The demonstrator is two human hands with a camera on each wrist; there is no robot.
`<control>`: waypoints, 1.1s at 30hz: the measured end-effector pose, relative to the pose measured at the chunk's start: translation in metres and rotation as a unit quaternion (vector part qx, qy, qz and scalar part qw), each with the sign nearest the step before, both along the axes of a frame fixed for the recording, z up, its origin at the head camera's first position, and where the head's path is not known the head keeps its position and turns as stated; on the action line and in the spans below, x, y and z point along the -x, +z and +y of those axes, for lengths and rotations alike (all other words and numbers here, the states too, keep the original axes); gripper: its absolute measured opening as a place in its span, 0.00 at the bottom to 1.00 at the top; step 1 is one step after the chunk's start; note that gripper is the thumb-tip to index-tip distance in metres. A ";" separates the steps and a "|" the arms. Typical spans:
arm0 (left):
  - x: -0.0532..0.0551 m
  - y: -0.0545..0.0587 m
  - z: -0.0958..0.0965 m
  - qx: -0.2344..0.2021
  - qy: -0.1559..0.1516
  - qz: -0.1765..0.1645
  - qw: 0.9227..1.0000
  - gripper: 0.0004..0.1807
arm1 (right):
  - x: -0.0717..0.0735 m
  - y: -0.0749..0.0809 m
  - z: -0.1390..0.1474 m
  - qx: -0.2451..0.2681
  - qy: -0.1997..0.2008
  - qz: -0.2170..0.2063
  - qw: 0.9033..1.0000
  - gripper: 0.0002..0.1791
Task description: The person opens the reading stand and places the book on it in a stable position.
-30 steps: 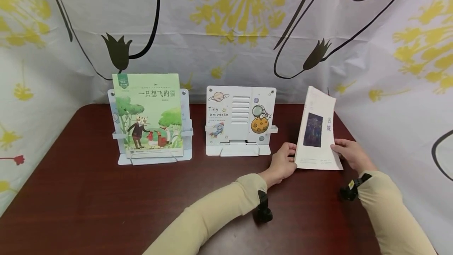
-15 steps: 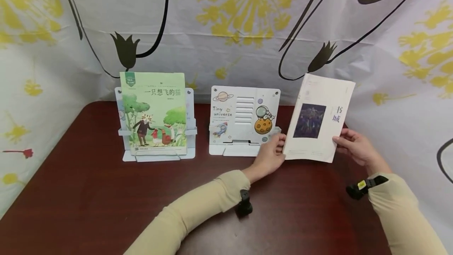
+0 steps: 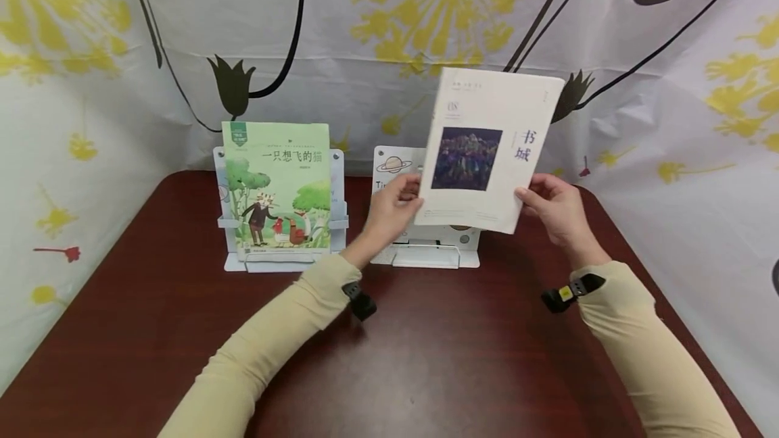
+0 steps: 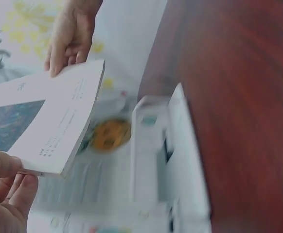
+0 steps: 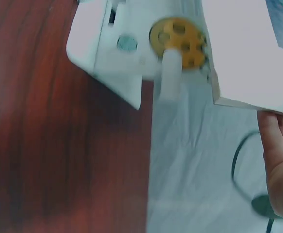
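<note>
A white book (image 3: 487, 161) with a dark picture on its cover is held up in the air, tilted, in front of the middle book stand (image 3: 426, 254). My left hand (image 3: 394, 208) pinches its lower left edge, thumb in front. At its lower right edge my right hand (image 3: 556, 211) grips it, fingers behind the cover. Most of the stand's printed back is hidden by the book. In the left wrist view the book (image 4: 54, 107) spans both hands, above the stand's white ledge (image 4: 190, 160). The right wrist view shows the book's corner (image 5: 248, 73) beside the stand's orange planet print (image 5: 178, 41).
To the left, a second white stand (image 3: 337, 222) holds a green picture book (image 3: 276, 188) upright. Both stands are on a dark red-brown table (image 3: 426, 357). Behind it hangs a white curtain (image 3: 341, 32) with yellow and dark flower prints.
Both hands have lifted the white book off the table's right side and carried it left and up, to in front of the middle stand. The view has shifted slightly.
</note>
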State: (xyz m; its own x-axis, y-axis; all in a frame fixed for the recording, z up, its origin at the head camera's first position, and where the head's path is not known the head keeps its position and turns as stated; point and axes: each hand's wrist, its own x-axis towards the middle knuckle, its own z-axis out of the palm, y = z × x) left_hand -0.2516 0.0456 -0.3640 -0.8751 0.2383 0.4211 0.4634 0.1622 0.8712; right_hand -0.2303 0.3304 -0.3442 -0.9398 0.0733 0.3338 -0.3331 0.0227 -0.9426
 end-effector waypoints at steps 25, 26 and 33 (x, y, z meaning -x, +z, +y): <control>0.022 -0.005 -0.039 0.044 0.082 0.085 0.992 0.18 | 0.032 -0.017 -0.045 -0.224 -0.114 0.017 0.968 0.17; 0.022 -0.005 -0.039 0.042 0.081 0.083 0.992 0.18 | 0.032 -0.017 -0.045 -0.228 -0.117 0.019 0.966 0.17; 0.025 -0.006 -0.039 0.048 0.086 0.080 0.992 0.17 | 0.032 -0.019 -0.045 -0.246 -0.125 0.021 0.961 0.17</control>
State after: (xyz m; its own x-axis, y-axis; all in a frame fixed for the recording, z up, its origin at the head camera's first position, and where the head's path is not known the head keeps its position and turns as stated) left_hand -0.2765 0.0064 -0.3702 -0.8297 0.1372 0.5411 0.5534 0.3293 0.7651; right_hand -0.2626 0.2853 -0.3633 -0.8982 0.1193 0.4230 -0.2961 0.5471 -0.7830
